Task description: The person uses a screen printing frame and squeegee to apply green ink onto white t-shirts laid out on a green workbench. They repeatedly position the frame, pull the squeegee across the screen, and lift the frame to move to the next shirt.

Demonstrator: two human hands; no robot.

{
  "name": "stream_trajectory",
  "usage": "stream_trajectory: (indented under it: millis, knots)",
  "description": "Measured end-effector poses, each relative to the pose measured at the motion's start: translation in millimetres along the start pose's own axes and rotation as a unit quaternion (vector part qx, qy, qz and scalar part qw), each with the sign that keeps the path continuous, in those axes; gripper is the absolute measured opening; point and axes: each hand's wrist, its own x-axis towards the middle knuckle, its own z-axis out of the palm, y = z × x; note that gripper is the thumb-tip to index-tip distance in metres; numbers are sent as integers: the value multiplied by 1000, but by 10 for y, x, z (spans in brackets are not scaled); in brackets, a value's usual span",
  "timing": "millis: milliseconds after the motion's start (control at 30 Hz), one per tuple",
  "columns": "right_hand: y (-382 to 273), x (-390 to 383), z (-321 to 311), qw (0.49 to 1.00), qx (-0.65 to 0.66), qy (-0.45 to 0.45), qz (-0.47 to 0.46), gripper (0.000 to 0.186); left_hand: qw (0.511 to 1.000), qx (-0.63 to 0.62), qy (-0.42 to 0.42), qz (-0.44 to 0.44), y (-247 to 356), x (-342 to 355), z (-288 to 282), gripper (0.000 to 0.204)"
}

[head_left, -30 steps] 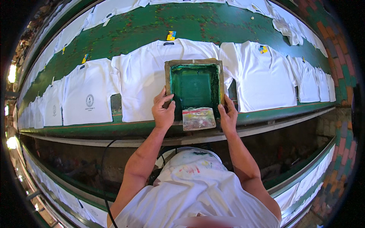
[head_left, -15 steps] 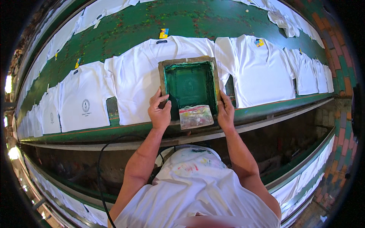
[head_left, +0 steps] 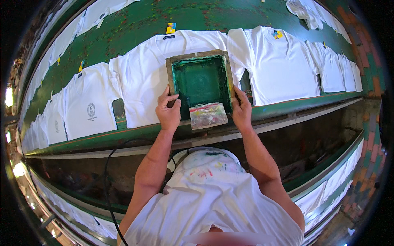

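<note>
Between my hands is a screen printing frame with a wooden rim and a dark green mesh, over the lower right of a white T-shirt. My left hand grips its left side near the lower corner, thumb and fingers closed on the wood. On the opposite side my right hand holds the right edge in the same way. A paint-stained squeegee rests inside at the near end, leaning over the near rim. Whether the frame touches the shirt I cannot tell.
Left of the frame lies a T-shirt with a dark round print; to the right, a plain white one. They lie along a long green table with more shirts on its far side. A black cable hangs at my left.
The whole view has shifted, so the table, shirts and frame appear slightly higher. Both hands keep their hold on the frame, and the squeegee stays in its place.
</note>
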Motion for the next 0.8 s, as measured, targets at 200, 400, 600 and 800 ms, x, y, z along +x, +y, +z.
stream_trajectory:
  millis: [200, 400, 600, 800]
  knots:
    - [-305, 18, -131, 999, 31, 16, 34, 45, 999, 29, 5, 28, -5, 25, 0, 15]
    - [-901, -296, -379, 953, -120, -208, -186, 48, 1000, 12, -16, 14, -61, 65, 7, 22]
    - [-1209, -284, -155, 859, -333, -253, -294, 48, 998, 33, -34, 42, 75, 107, -14, 48]
    - [-1307, -60, -22, 862, -318, -278, -279, 45, 866, 394, -145, 271, 490, 264, -325, 45]
